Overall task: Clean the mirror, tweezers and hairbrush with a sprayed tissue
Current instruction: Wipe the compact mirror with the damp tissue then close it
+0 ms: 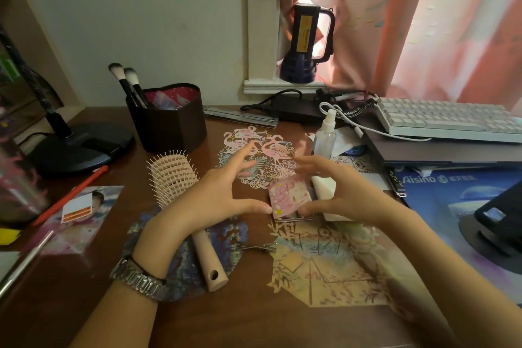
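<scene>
A small pink patterned mirror case (pixel 289 196) lies shut on the brown desk, between my two hands. My left hand (pixel 217 192) has its fingers spread and its thumb tip at the case's near left corner. My right hand (pixel 339 189) hovers with fingers apart, its thumb touching the near right corner. A folded white tissue (pixel 324 185) lies just right of the case, partly under my right hand. The pale hairbrush (pixel 172 175) lies bristles up beneath my left wrist. Metal tweezers (pixel 258 248) rest near the brush handle. A clear spray bottle (pixel 324 138) stands behind the tissue.
A dark heart-shaped holder (pixel 169 121) with makeup brushes stands at the back left, beside a black lamp base (pixel 82 147). A white keyboard (pixel 452 118) on a laptop fills the back right. A phone stand (pixel 494 223) sits at the right; a red pen (pixel 70 198) and photos lie left.
</scene>
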A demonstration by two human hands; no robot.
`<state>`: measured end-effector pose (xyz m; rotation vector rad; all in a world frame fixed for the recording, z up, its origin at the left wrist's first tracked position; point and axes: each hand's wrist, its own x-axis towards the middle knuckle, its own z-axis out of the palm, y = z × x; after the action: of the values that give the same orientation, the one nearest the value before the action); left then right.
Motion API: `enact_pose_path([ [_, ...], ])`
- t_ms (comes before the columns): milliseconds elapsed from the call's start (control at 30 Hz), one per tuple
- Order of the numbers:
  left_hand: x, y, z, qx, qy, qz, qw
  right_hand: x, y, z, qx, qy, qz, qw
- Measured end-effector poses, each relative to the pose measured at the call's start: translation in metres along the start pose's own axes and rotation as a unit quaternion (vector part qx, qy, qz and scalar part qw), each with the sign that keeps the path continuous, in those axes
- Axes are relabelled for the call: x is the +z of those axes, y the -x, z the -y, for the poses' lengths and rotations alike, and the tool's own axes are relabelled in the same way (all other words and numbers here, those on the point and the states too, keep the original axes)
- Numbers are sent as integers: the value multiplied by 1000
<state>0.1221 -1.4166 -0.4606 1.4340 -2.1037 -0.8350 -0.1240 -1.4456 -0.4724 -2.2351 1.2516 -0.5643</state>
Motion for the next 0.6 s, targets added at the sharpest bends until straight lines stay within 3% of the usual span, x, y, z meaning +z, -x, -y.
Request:
enact_pose_path([
  [500,-1,8,7,-24,-138,7,990,12,4,-16,-3,90,30,995],
  [600,-2,9,10,-27,-144,-5,989,15,2,-16,-7,96,-6,995],
])
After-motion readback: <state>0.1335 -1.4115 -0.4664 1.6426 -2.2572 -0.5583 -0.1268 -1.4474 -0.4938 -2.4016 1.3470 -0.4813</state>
